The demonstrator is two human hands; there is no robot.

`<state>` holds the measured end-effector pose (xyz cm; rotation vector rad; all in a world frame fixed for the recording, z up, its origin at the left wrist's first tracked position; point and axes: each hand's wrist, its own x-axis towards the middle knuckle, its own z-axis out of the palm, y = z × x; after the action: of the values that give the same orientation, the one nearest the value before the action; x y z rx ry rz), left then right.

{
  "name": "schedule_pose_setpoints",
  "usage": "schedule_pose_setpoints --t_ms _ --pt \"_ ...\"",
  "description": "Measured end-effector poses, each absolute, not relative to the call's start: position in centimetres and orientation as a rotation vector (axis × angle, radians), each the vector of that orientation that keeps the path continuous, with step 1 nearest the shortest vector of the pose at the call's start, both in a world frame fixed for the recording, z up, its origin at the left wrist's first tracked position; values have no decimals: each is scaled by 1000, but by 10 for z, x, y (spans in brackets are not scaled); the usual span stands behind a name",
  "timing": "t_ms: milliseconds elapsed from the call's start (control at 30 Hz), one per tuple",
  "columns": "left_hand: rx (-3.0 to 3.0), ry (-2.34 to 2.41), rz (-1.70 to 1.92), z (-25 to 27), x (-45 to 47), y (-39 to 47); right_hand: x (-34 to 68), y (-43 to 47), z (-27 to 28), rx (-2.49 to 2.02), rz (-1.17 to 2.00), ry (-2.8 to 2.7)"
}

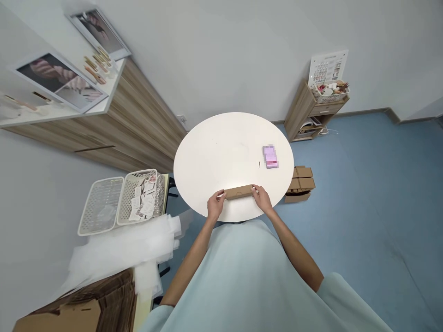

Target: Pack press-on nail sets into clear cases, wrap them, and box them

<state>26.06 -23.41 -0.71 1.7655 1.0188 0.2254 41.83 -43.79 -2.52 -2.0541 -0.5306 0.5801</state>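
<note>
Long flat brown cardboard box (238, 192): lies at the near edge of the round white table (221, 152), lengthwise across the person's front. Plain kraft surface, slim, straight edges, a faint mark on the top face too small to read. Left hand (215, 205) is curled round its left end, right hand (262, 199) round its right end, fingers closed on the cardboard at both ends. Handling, by my reckoning: light, fairly stiff along its length yet easily dented at the thin walls; dry board, not slippery; best taken at the two short ends or along the long edges. Nearby: pink blurred item (270, 157) farther back on the table, well apart; stack of similar brown cardboard boxes (300, 183) on the blue floor beside the table; two white perforated baskets (121, 200) to the left, one holding small white packets
</note>
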Motion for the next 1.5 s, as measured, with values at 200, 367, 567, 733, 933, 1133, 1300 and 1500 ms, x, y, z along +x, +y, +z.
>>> schedule_pose_setpoints --t_ms 200,367,567,733,933,1133,1300,1500 --pt "1727 975 192 -14 231 -254 389 -464 -24 -1911 533 -494" --pt "1662 974 124 -23 206 -281 364 -492 -33 -1916 581 -451" --pt "1562 1068 116 -38 179 -329 337 -530 -46 -1938 640 -389" --pt "1491 965 195 -51 160 -389 315 -592 -46 -1901 756 -204" --pt "1383 889 143 -60 162 -462 297 -684 -32 -1833 767 62" --pt "1380 823 37 -60 179 -506 288 -743 -21 -1804 701 217" --pt "1422 803 -90 -60 208 -527 303 -768 -28 -1788 638 313" --pt "1489 791 -216 -67 276 -560 351 -809 -43 -1748 588 420"
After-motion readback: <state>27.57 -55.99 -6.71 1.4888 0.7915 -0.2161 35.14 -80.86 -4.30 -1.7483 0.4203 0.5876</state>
